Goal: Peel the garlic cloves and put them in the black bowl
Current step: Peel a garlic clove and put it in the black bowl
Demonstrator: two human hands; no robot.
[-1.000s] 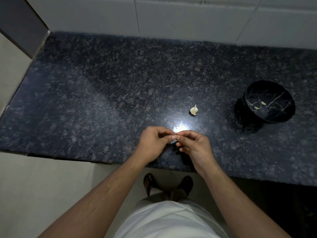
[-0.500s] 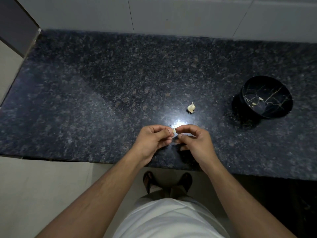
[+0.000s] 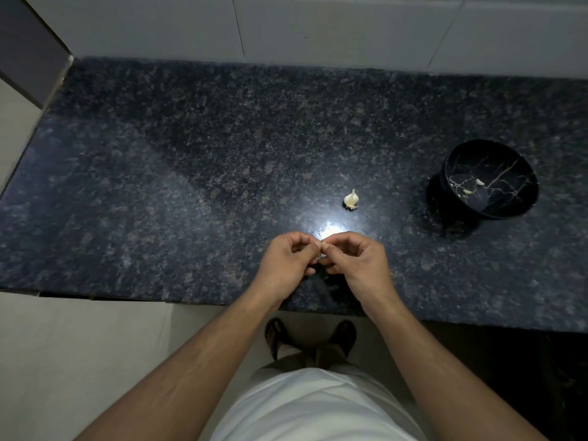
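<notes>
My left hand (image 3: 288, 262) and my right hand (image 3: 356, 261) meet over the front of the counter, fingertips together, both pinching a small garlic clove (image 3: 322, 244) that is almost hidden between them. A pale garlic bulb (image 3: 351, 198) stands on the counter just beyond my hands. The black bowl (image 3: 506, 211) with gold veins sits at the right and holds two peeled cloves (image 3: 473, 187).
The dark speckled granite counter (image 3: 191, 186) runs to a white tiled wall (image 3: 318, 27) behind. A bright light spot glares on the stone just past my fingers. The counter's front edge lies under my wrists; my sandalled feet show below.
My hands have stayed together on the clove, with the fingertips shifting slightly. The view has drifted a little.
</notes>
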